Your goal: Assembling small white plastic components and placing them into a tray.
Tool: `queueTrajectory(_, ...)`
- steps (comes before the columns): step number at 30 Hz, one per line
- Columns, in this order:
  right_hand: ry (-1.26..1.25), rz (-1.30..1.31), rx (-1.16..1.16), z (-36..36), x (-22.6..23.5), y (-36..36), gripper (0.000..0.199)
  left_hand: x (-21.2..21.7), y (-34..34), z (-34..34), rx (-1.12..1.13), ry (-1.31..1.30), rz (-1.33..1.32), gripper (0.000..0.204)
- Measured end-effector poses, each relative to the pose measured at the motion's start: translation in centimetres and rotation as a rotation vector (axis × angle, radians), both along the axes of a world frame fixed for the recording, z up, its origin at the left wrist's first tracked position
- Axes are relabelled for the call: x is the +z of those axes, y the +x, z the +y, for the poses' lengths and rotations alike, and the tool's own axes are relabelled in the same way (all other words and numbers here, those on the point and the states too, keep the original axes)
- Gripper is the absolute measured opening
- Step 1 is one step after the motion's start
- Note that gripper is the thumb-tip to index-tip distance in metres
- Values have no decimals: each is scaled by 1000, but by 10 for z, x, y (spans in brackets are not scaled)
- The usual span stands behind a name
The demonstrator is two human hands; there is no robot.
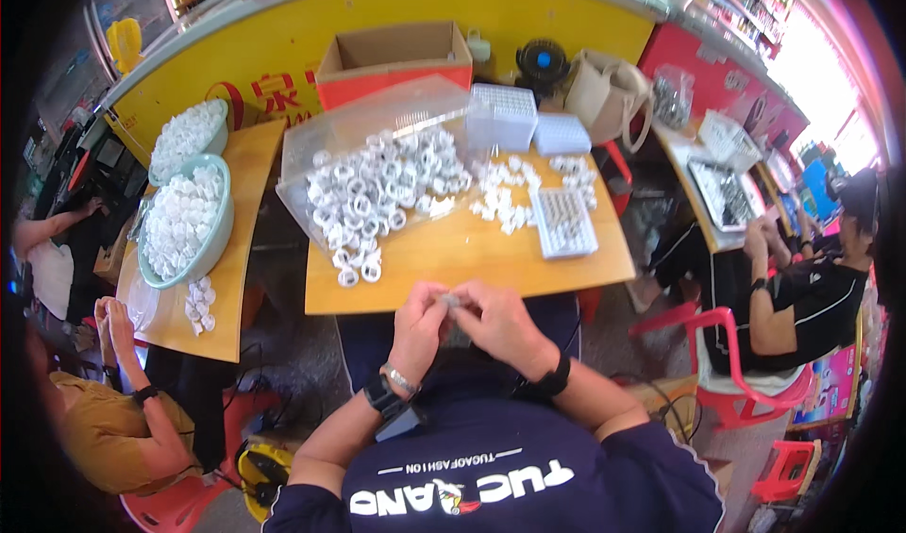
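One grey part (452,300) is pinched by left hand (419,324) and right hand (500,324), both curled nearly closed | shape is mostly hidden | detail is blurred

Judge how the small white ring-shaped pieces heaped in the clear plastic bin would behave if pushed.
The white ring-shaped pieces are probably light, being small and hollow. Their round outlines suggest one on edge could roll. The heap would likely shift loosely, as some lie outside the clear plastic bin on the tan wooden table.
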State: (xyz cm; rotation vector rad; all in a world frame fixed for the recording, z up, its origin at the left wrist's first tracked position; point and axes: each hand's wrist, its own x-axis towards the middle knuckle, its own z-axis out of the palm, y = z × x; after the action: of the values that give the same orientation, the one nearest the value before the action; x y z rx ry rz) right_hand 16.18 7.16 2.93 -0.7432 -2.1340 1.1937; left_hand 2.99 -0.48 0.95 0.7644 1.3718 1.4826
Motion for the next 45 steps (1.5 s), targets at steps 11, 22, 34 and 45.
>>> queueTrajectory(11, 93, 73, -48, -35, 11, 10, 16, 1, 12, -17, 32, 197, -122, 16)
queueTrajectory(22, 315, -24, -264, 88, 100, 5, 15, 2, -27, -15, -15, 80, -120, 45)
queueTrajectory(34, 213, 251, -237, 296, 172, -111, 26, -13, -71, 15, 16, -7, -228, 27)
queueTrajectory(45, 317, -488, -214, 180, 70, 25, 22, -12, -51, 23, -107, -65, -219, 27)
